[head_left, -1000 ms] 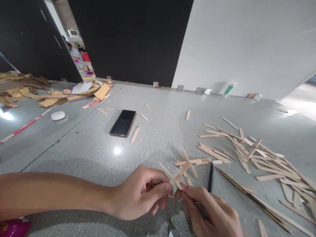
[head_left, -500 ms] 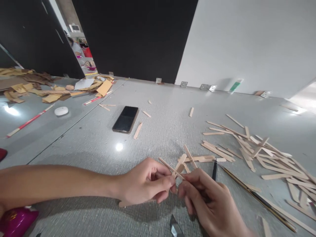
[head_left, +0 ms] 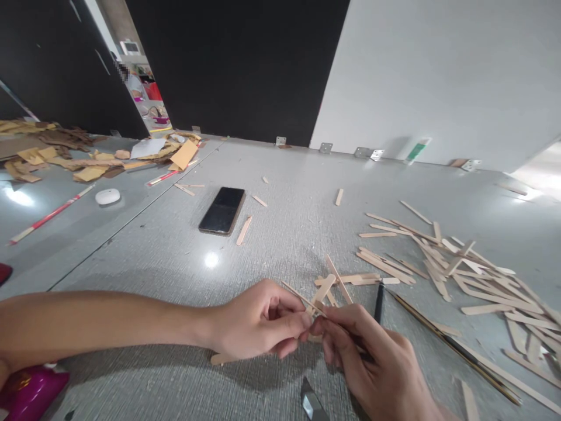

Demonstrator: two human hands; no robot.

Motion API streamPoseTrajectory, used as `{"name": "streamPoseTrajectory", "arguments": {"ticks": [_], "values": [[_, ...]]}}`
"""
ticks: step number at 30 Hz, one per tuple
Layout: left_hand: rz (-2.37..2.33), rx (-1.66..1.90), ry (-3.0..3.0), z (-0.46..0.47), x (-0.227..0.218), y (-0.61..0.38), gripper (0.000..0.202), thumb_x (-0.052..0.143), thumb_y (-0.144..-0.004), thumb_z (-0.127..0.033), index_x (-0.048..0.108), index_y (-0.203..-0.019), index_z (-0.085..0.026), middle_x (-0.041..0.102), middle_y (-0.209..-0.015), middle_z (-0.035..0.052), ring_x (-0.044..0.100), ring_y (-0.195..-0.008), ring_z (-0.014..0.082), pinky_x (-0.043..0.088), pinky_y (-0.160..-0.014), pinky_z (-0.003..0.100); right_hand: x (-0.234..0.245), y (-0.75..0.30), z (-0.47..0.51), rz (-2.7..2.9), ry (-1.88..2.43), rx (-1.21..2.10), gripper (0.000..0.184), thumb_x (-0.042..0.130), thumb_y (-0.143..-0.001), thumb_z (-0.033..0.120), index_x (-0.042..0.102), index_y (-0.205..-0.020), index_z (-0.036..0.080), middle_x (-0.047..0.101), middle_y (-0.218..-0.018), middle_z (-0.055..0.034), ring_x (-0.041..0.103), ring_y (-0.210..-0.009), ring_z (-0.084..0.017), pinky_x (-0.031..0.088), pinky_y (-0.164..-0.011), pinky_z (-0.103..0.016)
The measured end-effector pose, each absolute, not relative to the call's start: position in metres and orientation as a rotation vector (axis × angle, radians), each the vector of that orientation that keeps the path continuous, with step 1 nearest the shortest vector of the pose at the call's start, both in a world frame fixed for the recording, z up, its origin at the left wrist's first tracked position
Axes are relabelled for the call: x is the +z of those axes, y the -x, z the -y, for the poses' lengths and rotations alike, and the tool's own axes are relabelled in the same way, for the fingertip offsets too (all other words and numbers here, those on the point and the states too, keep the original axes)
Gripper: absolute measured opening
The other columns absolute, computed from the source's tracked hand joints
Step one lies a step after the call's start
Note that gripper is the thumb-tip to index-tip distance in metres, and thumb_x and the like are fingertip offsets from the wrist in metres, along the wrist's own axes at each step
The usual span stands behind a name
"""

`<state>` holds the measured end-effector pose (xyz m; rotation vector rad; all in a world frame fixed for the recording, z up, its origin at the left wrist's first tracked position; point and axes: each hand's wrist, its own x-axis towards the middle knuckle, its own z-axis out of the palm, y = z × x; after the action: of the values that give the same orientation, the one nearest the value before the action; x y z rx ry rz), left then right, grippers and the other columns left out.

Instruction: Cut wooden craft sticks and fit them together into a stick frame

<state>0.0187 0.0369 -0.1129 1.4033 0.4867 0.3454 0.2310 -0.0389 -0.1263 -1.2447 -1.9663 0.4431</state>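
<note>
My left hand (head_left: 263,321) is closed, thumb and fingertips pinching a thin wooden craft stick (head_left: 298,296) that is seen nearly edge-on. The fingers of my right hand (head_left: 372,356) are closed on the near end of this same stick. A wider craft stick (head_left: 325,289) crosses just behind it, rising from beside my left fingertips; whether it is also gripped is hidden. Several craft sticks (head_left: 357,279) lie just beyond my hands. Another stick (head_left: 221,358) shows partly from under my left hand. A dark blade-like tool (head_left: 310,402) lies below, between the hands.
A large pile of craft sticks (head_left: 495,286) spreads to the right, with a black pen (head_left: 379,301) and a long dark-and-gold pen-like tool (head_left: 456,348) nearer. A phone (head_left: 222,210), a white earbud case (head_left: 107,196) and cardboard scraps (head_left: 96,161) lie left. Upright panels (head_left: 245,70) stand behind.
The thin stick has turned more edge-on between my fingers. My right hand has shifted slightly and its fingertips have come closer to my left fingertips. The view has moved a little.
</note>
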Motion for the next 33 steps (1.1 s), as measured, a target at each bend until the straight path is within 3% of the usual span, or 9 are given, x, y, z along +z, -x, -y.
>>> {"name": "streamPoseTrajectory", "arguments": {"ticks": [6, 15, 18, 20, 22, 24, 27, 33], "values": [[-0.468, 0.371, -1.415, -0.036, -0.114, -0.018, 0.037, 0.053, -0.106, -0.035, 0.056, -0.074, -0.017, 0.052, -0.058, -0.0042, 0.040, -0.048, 0.0070, 0.033, -0.048, 0.020, -0.128, -0.231, 0.040, 1.958, 1.210, 0.503, 0.021, 0.045, -0.106, 0.013, 0.057, -0.094, 0.026, 0.063, -0.060, 0.0086, 0.058, -0.046, -0.008, 0.047, -0.048, -0.018], [-0.446, 0.403, -1.540, -0.031, -0.116, -0.016, 0.043, 0.054, -0.105, -0.047, 0.058, -0.074, -0.017, 0.054, -0.061, -0.0025, 0.043, -0.049, 0.0076, 0.033, -0.047, 0.020, -0.131, -0.238, 0.038, 2.065, 1.125, 0.352, 0.027, 0.043, -0.099, 0.004, 0.057, -0.097, 0.026, 0.061, -0.065, 0.0070, 0.057, -0.047, -0.010, 0.047, -0.047, -0.019], [-0.494, 0.500, -1.494, -0.026, -0.121, -0.019, 0.033, 0.055, -0.105, -0.045, 0.061, -0.089, -0.017, 0.058, -0.065, -0.0024, 0.046, -0.048, 0.0071, 0.037, -0.046, 0.019, -0.131, -0.237, 0.041, 2.029, 1.111, 0.263, 0.029, 0.044, -0.099, 0.001, 0.060, -0.104, 0.025, 0.066, -0.073, 0.0036, 0.063, -0.055, -0.010, 0.053, -0.053, -0.019], [-0.512, 0.604, -1.430, -0.023, -0.124, -0.020, 0.022, 0.058, -0.104, -0.041, 0.051, -0.107, -0.021, 0.063, -0.070, -0.0030, 0.050, -0.050, 0.0079, 0.041, -0.049, 0.019, -0.131, -0.237, 0.044, 2.007, 1.062, 0.181, 0.032, 0.048, -0.097, -0.002, 0.061, -0.112, 0.024, 0.072, -0.088, -0.0018, 0.073, -0.071, -0.012, 0.060, -0.066, -0.019], [-0.474, 0.747, -1.446, -0.020, -0.126, -0.020, 0.030, 0.061, -0.104, -0.034, 0.038, -0.119, -0.025, 0.069, -0.077, -0.0021, 0.056, -0.056, 0.0100, 0.046, -0.053, 0.021, -0.130, -0.239, 0.045, 2.022, 1.010, 0.130, 0.035, 0.052, -0.094, -0.003, 0.063, -0.116, 0.022, 0.076, -0.102, -0.0066, 0.077, -0.089, -0.015, 0.062, -0.079, -0.020], [-0.406, 0.858, -1.607, -0.018, -0.127, -0.019, 0.030, 0.060, -0.104, -0.025, 0.038, -0.124, -0.025, 0.072, -0.085, 0.0017, 0.062, -0.065, 0.0123, 0.050, -0.061, 0.024, -0.128, -0.240, 0.047, 2.070, 0.970, 0.099, 0.037, 0.053, -0.092, -0.004, 0.063, -0.118, 0.021, 0.077, -0.108, -0.0085, 0.079, -0.095, -0.016, 0.062, -0.084, -0.019], [-0.391, 0.889, -1.805, -0.016, -0.125, -0.018, 0.012, 0.056, -0.103, -0.016, 0.050, -0.112, -0.022, 0.071, -0.086, 0.0036, 0.065, -0.071, 0.0135, 0.050, -0.065, 0.025, -0.124, -0.237, 0.047, 2.061, 0.943, 0.131, 0.035, 0.056, -0.091, -0.003, 0.064, -0.115, 0.021, 0.078, -0.107, -0.0078, 0.080, -0.090, -0.016, 0.064, -0.082, -0.018], [-0.456, 0.873, -1.767, -0.015, -0.124, -0.018, 0.012, 0.058, -0.102, -0.018, 0.047, -0.103, -0.022, 0.071, -0.080, 0.0022, 0.063, -0.066, 0.0122, 0.045, -0.057, 0.022, -0.117, -0.226, 0.041, 1.927, 0.960, 0.327, 0.027, 0.057, -0.093, 0.000, 0.061, -0.100, 0.026, 0.077, -0.092, -0.0023, 0.078, -0.079, -0.015, 0.064, -0.069, -0.019]]}}
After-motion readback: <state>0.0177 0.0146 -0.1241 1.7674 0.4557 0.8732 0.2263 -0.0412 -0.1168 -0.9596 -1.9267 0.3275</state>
